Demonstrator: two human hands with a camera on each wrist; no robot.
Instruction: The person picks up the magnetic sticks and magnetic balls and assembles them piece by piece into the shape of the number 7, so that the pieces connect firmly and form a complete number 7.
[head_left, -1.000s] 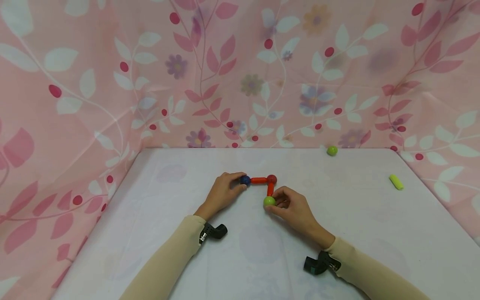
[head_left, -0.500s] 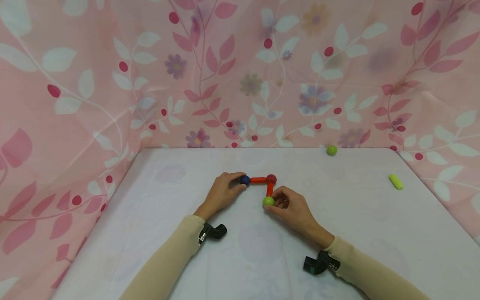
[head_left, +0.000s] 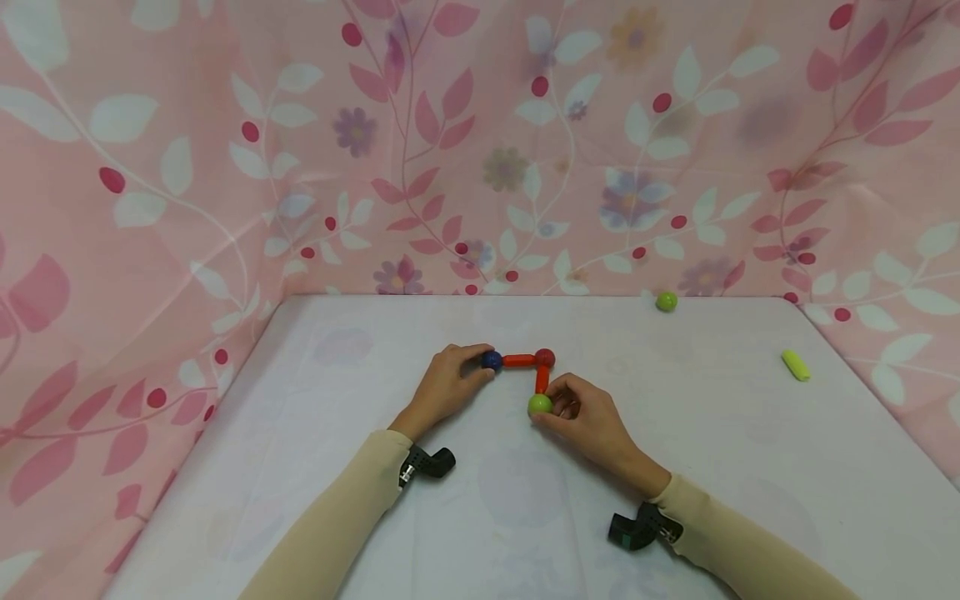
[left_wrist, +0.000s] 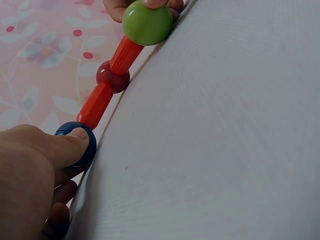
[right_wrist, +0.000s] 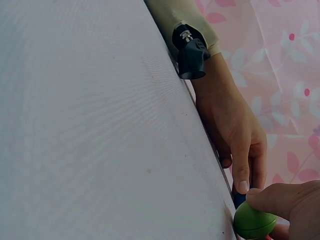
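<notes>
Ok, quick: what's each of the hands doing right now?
Left hand: holding the blue ball.
Right hand: holding the nearer green ball.

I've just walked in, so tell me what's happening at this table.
A person's left hand grips a blue ball and the right hand a green ball, at the two ends of an L shape. Two red rods link them through a red ball at the corner. Apart from these, a second green ball and a yellow-green rod lie on the table.
</notes>
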